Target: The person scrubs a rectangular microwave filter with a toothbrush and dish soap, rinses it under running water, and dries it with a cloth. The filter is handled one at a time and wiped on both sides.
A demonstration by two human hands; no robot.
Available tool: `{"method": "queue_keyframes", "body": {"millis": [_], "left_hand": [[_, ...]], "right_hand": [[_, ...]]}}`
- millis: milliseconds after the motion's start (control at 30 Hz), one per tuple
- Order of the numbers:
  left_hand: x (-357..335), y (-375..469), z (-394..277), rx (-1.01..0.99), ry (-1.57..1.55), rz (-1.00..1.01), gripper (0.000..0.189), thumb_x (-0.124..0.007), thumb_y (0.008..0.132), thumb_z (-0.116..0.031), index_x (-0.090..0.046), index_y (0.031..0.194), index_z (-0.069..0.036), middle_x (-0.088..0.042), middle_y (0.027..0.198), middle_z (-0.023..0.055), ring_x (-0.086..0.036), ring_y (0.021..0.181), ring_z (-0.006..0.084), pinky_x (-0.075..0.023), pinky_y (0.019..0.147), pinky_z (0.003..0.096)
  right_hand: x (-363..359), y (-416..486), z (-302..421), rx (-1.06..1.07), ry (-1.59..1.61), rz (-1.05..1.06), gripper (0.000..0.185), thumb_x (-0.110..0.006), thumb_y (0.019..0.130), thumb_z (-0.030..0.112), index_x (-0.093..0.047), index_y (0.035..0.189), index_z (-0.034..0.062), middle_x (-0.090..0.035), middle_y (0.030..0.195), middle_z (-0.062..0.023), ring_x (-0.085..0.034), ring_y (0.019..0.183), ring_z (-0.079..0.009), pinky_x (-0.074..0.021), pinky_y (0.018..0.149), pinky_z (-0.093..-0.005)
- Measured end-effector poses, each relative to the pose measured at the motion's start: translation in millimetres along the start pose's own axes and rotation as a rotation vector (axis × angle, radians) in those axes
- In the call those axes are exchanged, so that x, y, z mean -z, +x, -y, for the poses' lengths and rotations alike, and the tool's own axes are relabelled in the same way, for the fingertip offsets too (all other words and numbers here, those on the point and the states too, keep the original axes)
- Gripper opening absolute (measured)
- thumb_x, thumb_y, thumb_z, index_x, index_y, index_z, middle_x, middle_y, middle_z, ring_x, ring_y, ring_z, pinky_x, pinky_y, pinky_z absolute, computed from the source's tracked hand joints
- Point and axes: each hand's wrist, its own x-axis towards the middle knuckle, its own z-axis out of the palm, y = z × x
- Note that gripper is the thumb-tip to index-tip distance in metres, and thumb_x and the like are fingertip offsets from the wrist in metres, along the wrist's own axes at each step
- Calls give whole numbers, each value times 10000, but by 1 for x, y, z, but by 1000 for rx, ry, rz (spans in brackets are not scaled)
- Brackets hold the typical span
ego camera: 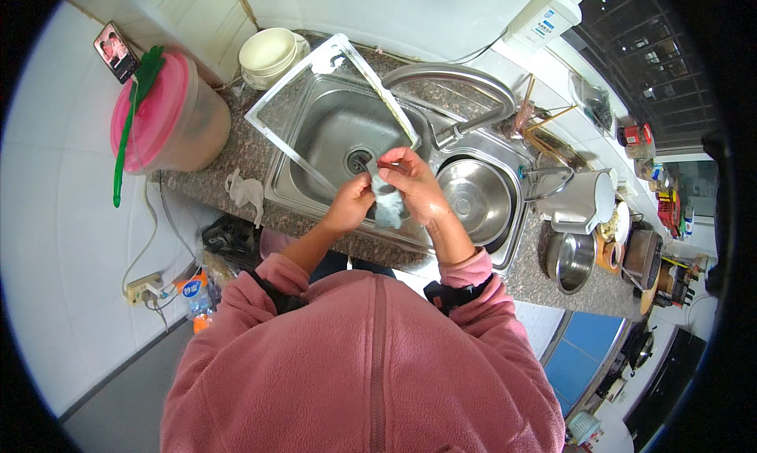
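Both my hands grip a wet, pale grey-green cloth (388, 209), which hangs bunched between them over the front of the sink. My left hand (353, 203) pinches its left side with a closed fist. On the other side my right hand (416, 184) holds the cloth's upper part with bent fingers. Behind them, a clear panel with a white frame (288, 150) lies tilted across the large steel sink basin (331, 107). Its near right corner is close to my right hand; whether they touch I cannot tell. Dirt marks its right edge.
A curved steel faucet (455, 71) arches behind the panel. A steel bowl (476, 201) sits in the smaller basin. Left are a pink-lidded bucket (207, 116), stacked bowls (269, 51) and a crumpled white cloth (245, 194). A pitcher (573, 199) and steel pot (572, 264) stand right.
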Motion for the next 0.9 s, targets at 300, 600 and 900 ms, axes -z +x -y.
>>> {"method": "queue_keyframes", "body": {"millis": [300, 600, 900], "left_hand": [[15, -7, 19, 259, -539, 2, 246, -510, 879, -5, -605, 1106, -3, -586, 983, -2, -533, 891, 86, -433, 797, 238], [2, -9, 2, 341, -1005, -62, 272, -531, 947, -171, -584, 1183, -49, -632, 1125, 56, -592, 1035, 167, -451, 929, 329], [15, 13, -57, 97, -72, 4, 191, -562, 975, -205, -600, 985, -18, -575, 905, -15, -508, 879, 78, -414, 788, 252]], "right_hand": [[7, 3, -30, 172, -488, -68, 181, -557, 860, -64, -656, 988, 18, -685, 890, -67, -620, 822, -110, -493, 762, -261], [-8, 0, -33, 173, -139, 0, 196, -558, 884, -80, -624, 1046, 10, -666, 986, -26, -612, 903, -109, -484, 815, -257], [8, -5, -28, -55, 28, -273, 121, -536, 952, 60, -607, 1049, 69, -639, 980, -16, -584, 903, -107, -470, 826, -257]]}}
